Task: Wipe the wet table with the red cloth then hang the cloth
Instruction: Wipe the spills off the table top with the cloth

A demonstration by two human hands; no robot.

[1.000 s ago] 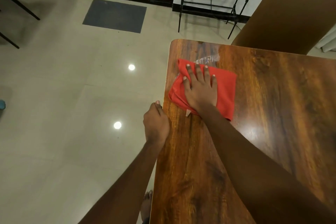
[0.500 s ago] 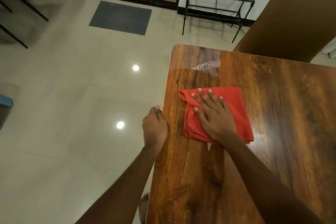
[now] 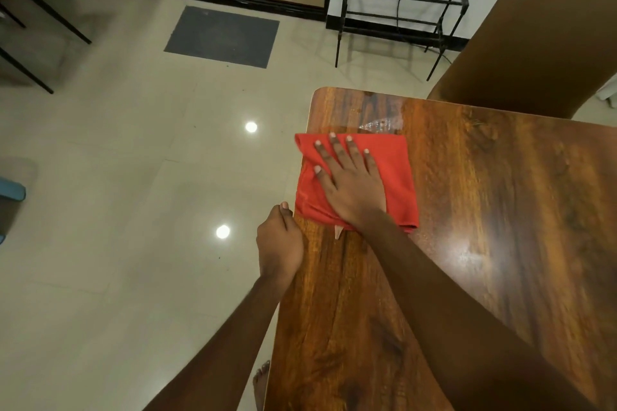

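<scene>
The red cloth (image 3: 397,170) lies folded on the brown wooden table (image 3: 500,210), near its far left corner, with one corner hanging just over the left edge. My right hand (image 3: 350,187) presses flat on the cloth, fingers spread and pointing away from me. A shiny wet patch (image 3: 380,125) sits on the wood just beyond the cloth's far edge. My left hand (image 3: 280,243) is curled into a fist against the table's left edge, close to the cloth's near corner, with nothing seen in it.
A black metal rack (image 3: 400,0) stands by the wall beyond the table. A brown chair back (image 3: 541,30) rises at the far right. On the tiled floor to the left lie a grey mat (image 3: 222,37) and dark table legs (image 3: 46,20). My bare foot (image 3: 260,380) shows below.
My right hand first drew the cloth toward me and to the right, then pushed it back out to the far left, up to the wet patch. The left hand stayed at the table edge.
</scene>
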